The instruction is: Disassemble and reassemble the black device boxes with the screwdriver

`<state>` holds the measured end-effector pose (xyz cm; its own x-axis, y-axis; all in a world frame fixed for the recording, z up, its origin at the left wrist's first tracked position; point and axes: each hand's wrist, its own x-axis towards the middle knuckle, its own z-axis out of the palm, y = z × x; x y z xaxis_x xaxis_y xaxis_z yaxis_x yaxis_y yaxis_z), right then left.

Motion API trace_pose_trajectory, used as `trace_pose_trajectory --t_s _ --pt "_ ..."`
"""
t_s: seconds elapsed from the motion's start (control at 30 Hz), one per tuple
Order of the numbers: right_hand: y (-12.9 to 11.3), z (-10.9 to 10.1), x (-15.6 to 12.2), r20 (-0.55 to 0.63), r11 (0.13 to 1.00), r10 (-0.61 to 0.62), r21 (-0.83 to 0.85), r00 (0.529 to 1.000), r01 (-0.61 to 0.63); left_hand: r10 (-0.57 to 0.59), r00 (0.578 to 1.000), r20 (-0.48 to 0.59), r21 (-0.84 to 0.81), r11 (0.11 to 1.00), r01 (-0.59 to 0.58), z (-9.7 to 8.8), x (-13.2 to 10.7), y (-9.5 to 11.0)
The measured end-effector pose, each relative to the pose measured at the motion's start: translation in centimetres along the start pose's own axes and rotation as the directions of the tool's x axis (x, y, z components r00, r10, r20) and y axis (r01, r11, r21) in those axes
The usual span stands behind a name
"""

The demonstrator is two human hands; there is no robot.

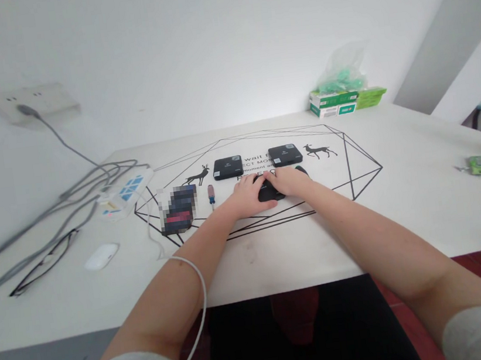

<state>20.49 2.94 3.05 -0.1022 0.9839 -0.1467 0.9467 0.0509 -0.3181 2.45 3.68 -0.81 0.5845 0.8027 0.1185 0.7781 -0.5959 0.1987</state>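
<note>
A flat black box (269, 190), like the two beside it, lies partly hidden under my hands on the tabletop. My left hand (251, 195) grips its left side, with the thumb along the near edge. From the right, my right hand (290, 181) closes on the same box, fingers meeting those of the left. A dark edge with a bit of green shows just past the right knuckles; what it belongs to is hidden. Beyond the hands, two flat black boxes with labels rest on the table, one at left (227, 167) and one at right (285, 154). A small screwdriver (211, 195) lies left of my left hand.
Left of the screwdriver is a blurred-out phone-like rectangle (179, 209). Further left are a white mouse (102, 256), eyeglasses (47, 260), a power strip (125, 196) and grey cables. A white cord crosses my left forearm. Keys (478, 166) lie far right; green-white boxes (334, 103) stand at the wall.
</note>
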Motion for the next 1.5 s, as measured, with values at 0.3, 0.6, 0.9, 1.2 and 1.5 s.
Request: trace_pose_trajectory --t_s 0.3,0.6,0.9,1.2,1.5 --pt "0.3 -0.1 0.4 -0.15 0.972 0.054 0.235 0.987 -0.017 0.024 0.995 -0.094 -0.155 0.987 -0.038 0.0 0.0 -0.2" --pt "0.1 -0.4 0.6 -0.345 0.69 0.07 0.694 0.936 0.204 -0.065 0.966 -0.248 -0.504 0.861 -0.072 -0.4 -0.1 0.0" --pt "0.0 -0.2 0.5 -0.392 0.579 -0.105 0.723 0.914 0.377 0.019 0.999 -0.05 -0.773 0.633 -0.05 -2.3 -0.6 1.2" --pt "-0.2 0.6 0.5 -0.259 0.916 -0.142 0.332 0.955 0.226 -0.074 0.992 0.1 -0.47 0.876 0.113 -6.5 -2.4 -2.2" --pt "3.5 -3.6 -0.3 -0.251 0.976 0.198 -0.041 0.947 -0.215 -0.151 0.972 0.179 -0.112 0.979 0.172 -6.9 -2.7 -2.1"
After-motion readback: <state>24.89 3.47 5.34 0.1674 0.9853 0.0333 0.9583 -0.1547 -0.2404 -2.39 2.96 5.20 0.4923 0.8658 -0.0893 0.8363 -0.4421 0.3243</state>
